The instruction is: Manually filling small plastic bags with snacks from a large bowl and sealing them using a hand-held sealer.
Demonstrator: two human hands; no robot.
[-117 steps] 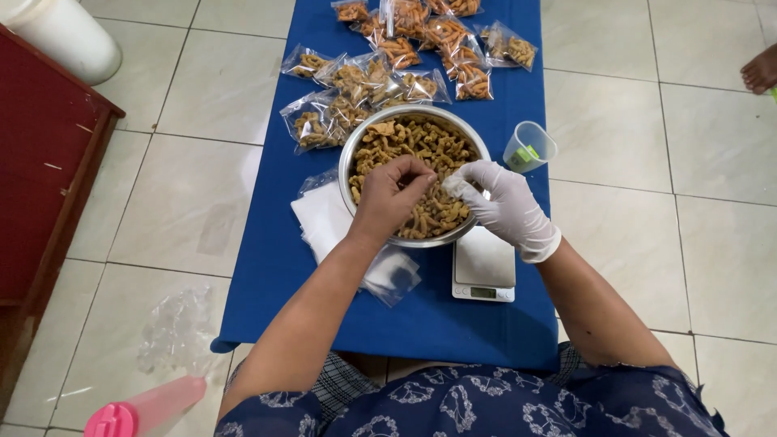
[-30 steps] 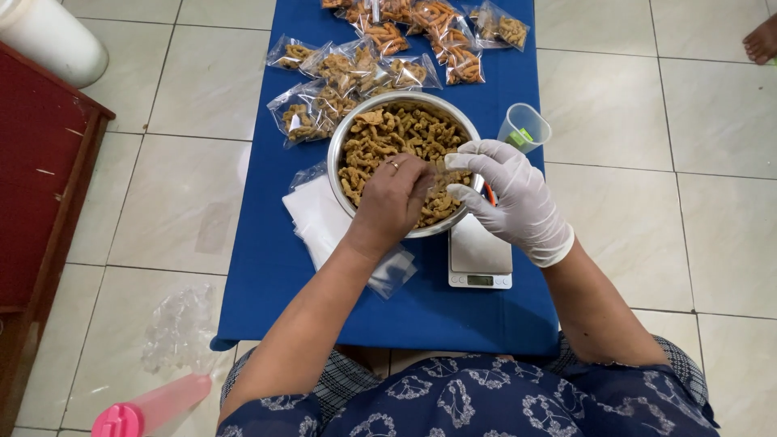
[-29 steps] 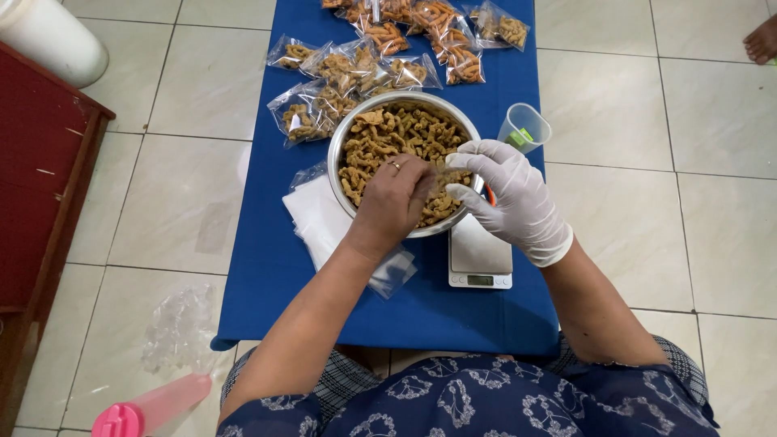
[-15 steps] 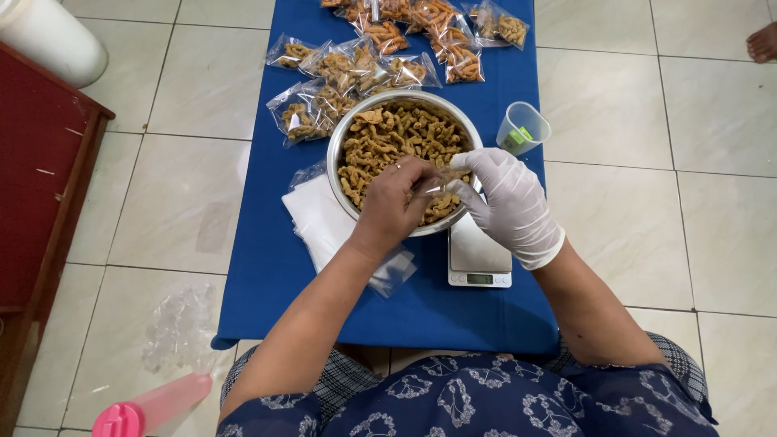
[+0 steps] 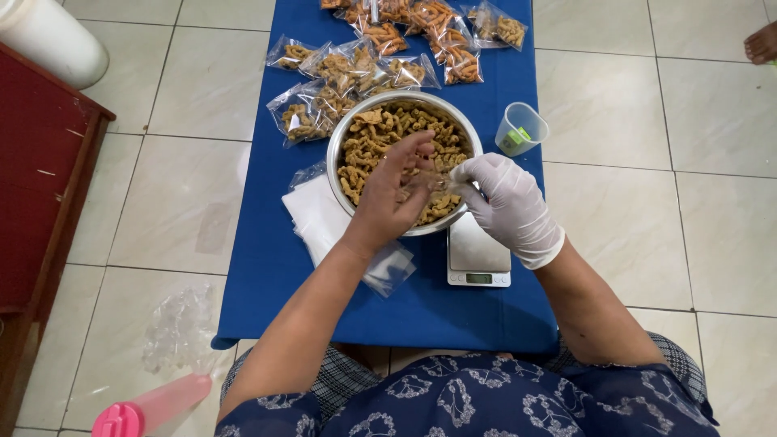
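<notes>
A metal bowl [image 5: 340, 142] full of brown fried snack pieces [image 5: 380, 133] stands on the blue table [image 5: 267, 267]. My bare left hand [image 5: 392, 202] hovers over the bowl's near side and holds a small clear bag [image 5: 433, 188] with snack pieces in it. My right hand [image 5: 510, 206], in a white glove, is at the bowl's right rim. Its fingertips are pinched together at the mouth of the bag, apparently on a few snack pieces. The bag is mostly hidden by my fingers.
A white digital scale [image 5: 477, 255] lies just under the bowl's near rim. A stack of empty clear bags [image 5: 320, 214] is on the left, and several filled bags [image 5: 356, 65] lie beyond. A small plastic cup [image 5: 520, 128] stands right. A red cabinet [image 5: 36, 186] stands at the left.
Both hands have stayed over the near side of the bowl. The gloved hand has dropped slightly and drawn in against the left hand's fingers.
</notes>
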